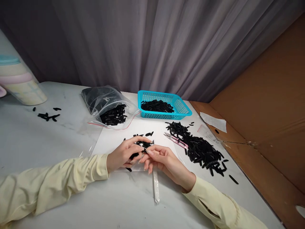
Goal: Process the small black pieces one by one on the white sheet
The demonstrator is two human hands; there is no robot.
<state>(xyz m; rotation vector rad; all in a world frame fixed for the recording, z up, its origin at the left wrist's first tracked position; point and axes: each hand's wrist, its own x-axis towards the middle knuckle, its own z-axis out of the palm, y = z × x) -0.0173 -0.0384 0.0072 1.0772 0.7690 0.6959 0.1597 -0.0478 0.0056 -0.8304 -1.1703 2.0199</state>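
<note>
My left hand (128, 152) and my right hand (162, 159) meet over a white sheet (109, 140), fingertips nearly touching. The thumb and fingers of each are pinched together; whatever lies between them is too small to make out. Small black elongated pieces (143, 144) show around and beneath my left fingers. Below my right hand a narrow whitish strip (156, 187) points toward the near side of the table. Pink-handled snips (177, 141) lie right of the sheet, against a large pile of black pieces (202, 151).
A turquoise basket (165, 114) and an open clear bag (113, 111), both with black pieces, stand at the back. Several pieces (49, 116) lie left, near a tumbler (25, 82). A brown board (269, 105) borders the right side.
</note>
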